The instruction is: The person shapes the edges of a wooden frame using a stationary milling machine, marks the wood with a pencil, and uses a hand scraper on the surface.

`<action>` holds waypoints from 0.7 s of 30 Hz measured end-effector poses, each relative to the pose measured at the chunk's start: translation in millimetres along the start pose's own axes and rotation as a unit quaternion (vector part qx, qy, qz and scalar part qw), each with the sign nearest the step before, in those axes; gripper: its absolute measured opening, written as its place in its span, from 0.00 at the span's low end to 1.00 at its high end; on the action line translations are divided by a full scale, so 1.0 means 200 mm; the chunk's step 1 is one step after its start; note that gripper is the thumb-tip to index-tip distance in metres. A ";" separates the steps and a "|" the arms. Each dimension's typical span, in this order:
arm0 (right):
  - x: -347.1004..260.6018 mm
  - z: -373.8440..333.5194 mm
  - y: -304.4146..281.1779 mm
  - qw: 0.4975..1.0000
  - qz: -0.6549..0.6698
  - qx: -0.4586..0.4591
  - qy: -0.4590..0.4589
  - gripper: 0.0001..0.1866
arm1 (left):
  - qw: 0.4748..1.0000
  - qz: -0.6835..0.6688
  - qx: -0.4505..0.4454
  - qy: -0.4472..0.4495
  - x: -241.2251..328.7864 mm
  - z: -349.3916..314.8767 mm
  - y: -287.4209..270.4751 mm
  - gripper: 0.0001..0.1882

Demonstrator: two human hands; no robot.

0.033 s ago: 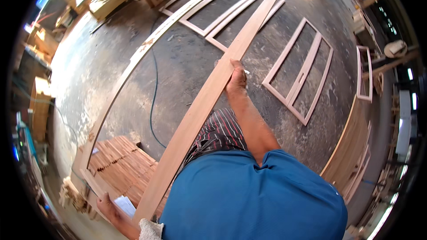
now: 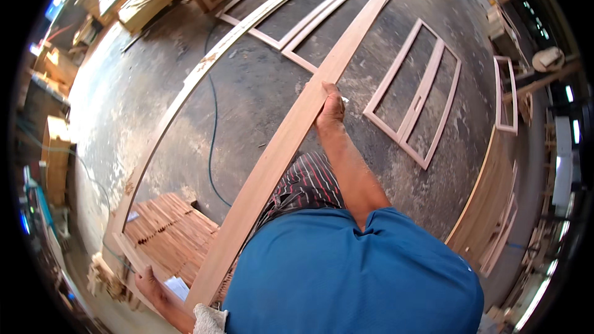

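A large rectangular wooden frame (image 2: 272,156) slants across the view from lower left to upper right, held up above the floor. My right hand (image 2: 332,106) is wrapped round its near long rail, about midway along, with the thumb on top. Down at the lower left, my left hand (image 2: 150,286) is closed round the short end rail, thumb upward; its fingers are mostly hidden beneath the wood. Rough, darker patches mark the far long rail. A whitish cloth (image 2: 209,319) lies by my left forearm, close to the frame's near corner.
A smaller wooden frame with a middle bar (image 2: 427,89) lies on the concrete floor (image 2: 260,93) to the right. More frames lie beyond the held one. Stacked wooden strips (image 2: 170,229) and a sheet of paper (image 2: 178,287) sit beneath it. A hose (image 2: 215,130) crosses the floor.
The floor and the frames lying on it have shifted slightly up and left in view. Both hands keep the same hold on the wooden frame.
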State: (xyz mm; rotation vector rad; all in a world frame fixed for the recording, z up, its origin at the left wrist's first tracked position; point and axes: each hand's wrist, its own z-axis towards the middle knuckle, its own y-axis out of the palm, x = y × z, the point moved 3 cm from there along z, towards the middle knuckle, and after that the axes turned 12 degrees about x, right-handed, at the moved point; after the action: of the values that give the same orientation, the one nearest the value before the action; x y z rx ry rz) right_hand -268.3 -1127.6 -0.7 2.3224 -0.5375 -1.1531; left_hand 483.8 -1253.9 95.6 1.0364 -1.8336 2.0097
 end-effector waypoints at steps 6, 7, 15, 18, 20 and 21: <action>-0.17 0.25 -0.20 0.990 0.060 0.108 -0.063 0.21 | 0.996 0.017 -0.075 0.047 0.55 0.29 0.45 0.16; -0.18 0.32 -0.26 0.988 0.060 0.122 -0.072 0.21 | 0.995 -0.010 -0.092 0.049 0.65 0.30 0.54 0.16; -0.31 0.64 -0.36 0.960 0.092 0.253 -0.076 0.26 | 0.968 0.162 -0.067 0.181 1.36 0.54 0.91 0.26; -0.37 0.68 -0.37 0.944 0.105 0.301 -0.081 0.26 | 0.944 0.237 -0.069 0.218 1.66 0.51 1.08 0.29; -0.40 0.73 -0.40 0.936 0.114 0.324 -0.083 0.26 | 0.930 0.268 -0.069 0.240 1.84 0.48 1.16 0.30; -0.41 0.75 -0.41 0.932 0.114 0.332 -0.086 0.26 | 0.921 0.278 -0.063 0.266 1.93 0.45 1.21 0.30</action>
State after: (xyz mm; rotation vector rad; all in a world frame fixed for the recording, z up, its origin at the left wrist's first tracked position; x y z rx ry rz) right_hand -426.6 -1055.4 -76.5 2.6005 -1.4089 -1.1906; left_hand 90.2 -1494.8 148.1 -0.1118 -2.0254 2.1179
